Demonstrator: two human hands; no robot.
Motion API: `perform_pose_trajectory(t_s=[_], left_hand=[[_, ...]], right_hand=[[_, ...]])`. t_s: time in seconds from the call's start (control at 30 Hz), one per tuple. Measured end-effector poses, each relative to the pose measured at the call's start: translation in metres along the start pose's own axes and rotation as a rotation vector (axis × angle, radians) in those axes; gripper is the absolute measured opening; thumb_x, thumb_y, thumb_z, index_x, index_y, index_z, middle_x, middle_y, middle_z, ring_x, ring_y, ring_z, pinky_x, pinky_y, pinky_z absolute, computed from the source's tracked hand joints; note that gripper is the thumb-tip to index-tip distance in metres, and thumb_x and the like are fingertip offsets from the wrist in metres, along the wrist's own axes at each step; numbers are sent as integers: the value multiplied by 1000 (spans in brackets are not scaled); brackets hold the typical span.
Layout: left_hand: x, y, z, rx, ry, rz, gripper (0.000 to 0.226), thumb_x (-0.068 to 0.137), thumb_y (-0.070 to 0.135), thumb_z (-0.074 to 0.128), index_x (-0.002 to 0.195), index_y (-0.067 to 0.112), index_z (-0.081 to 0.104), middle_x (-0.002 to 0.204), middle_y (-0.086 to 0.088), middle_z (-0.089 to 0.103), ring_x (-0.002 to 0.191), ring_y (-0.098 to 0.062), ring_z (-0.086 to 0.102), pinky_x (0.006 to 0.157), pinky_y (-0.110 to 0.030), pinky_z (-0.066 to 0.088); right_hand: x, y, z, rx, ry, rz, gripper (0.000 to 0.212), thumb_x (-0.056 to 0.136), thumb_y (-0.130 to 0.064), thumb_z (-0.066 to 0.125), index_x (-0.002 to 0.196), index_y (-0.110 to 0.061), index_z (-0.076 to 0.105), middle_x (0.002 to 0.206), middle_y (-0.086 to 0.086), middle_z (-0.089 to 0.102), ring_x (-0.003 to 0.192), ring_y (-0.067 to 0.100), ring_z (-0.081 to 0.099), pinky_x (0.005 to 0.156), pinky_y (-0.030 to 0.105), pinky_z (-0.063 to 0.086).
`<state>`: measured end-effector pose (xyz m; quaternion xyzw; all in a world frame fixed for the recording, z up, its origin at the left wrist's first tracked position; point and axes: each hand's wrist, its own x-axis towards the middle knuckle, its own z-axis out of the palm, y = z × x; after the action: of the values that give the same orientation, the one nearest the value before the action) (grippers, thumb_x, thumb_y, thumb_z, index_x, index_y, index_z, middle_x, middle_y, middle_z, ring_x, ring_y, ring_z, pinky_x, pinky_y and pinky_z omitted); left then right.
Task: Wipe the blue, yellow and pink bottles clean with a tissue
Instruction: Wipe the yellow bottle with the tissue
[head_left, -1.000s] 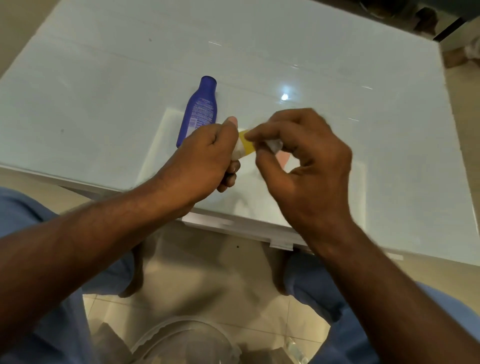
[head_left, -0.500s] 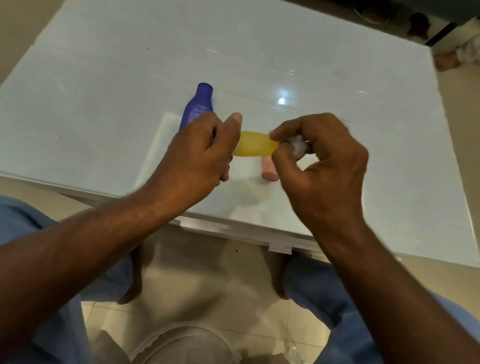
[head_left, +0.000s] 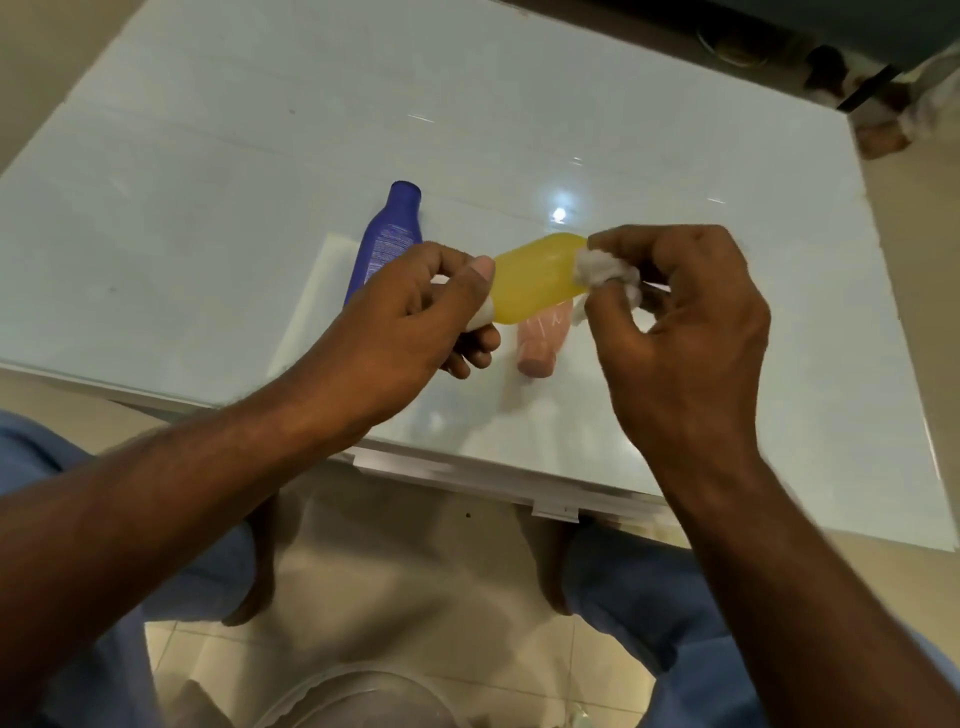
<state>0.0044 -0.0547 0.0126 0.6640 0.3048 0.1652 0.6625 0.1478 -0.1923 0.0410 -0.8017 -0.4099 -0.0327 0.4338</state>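
My left hand (head_left: 415, 317) grips the capped end of a yellow bottle (head_left: 535, 278), holding it sideways above the table. My right hand (head_left: 680, 332) pinches a crumpled white tissue (head_left: 605, 270) against the bottle's far right end. A blue bottle (head_left: 387, 236) lies flat on the table behind my left hand, cap pointing away, its lower part hidden by my fingers. A pink bottle (head_left: 540, 338) lies on the table under the yellow one, partly covered by it.
The white glossy table (head_left: 208, 182) stretches away from me; its near edge (head_left: 467, 473) runs just below my wrists. Below it are my blue-clad knees and a tiled floor. A clear round container (head_left: 358, 699) sits at the bottom of the view.
My right hand has slid the tissue rightward along the yellow bottle, from near the cap to its far end. More of the yellow and pink bottles now shows.
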Motion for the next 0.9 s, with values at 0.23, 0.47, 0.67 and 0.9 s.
perform_pose_trajectory(t_s=[0.23, 0.47, 0.67, 0.9], left_hand=[[-1, -2, 0, 124, 9, 68, 33, 109, 36, 45, 98, 21, 72, 75, 11, 72, 76, -6, 72, 66, -17, 57], [-8, -3, 4, 183, -51, 203, 34, 107, 39, 50, 126, 21, 72, 82, 13, 72, 80, -8, 73, 67, -17, 56], [-7, -4, 3, 159, -22, 203, 28, 108, 35, 48, 115, 27, 74, 86, 7, 75, 85, -12, 74, 67, -18, 58], [-7, -1, 3, 160, -47, 230, 37, 106, 37, 51, 134, 20, 68, 84, 19, 73, 84, -7, 74, 69, -16, 56]], right_hand=[[-23, -21, 19, -2, -135, -284, 11, 87, 0, 75, 96, -6, 80, 93, 6, 74, 88, 24, 66, 85, 36, 52], [3, 4, -5, 45, 6, -16, 18, 91, -3, 74, 100, -16, 81, 98, -1, 75, 88, 9, 68, 80, 35, 60], [-16, -12, 13, 82, -118, -136, 17, 90, -2, 74, 103, -11, 81, 100, 4, 72, 92, 17, 69, 76, 33, 62], [-1, 2, -1, 103, -11, 52, 18, 92, -3, 74, 103, -14, 82, 99, 2, 76, 85, 5, 71, 75, 20, 61]])
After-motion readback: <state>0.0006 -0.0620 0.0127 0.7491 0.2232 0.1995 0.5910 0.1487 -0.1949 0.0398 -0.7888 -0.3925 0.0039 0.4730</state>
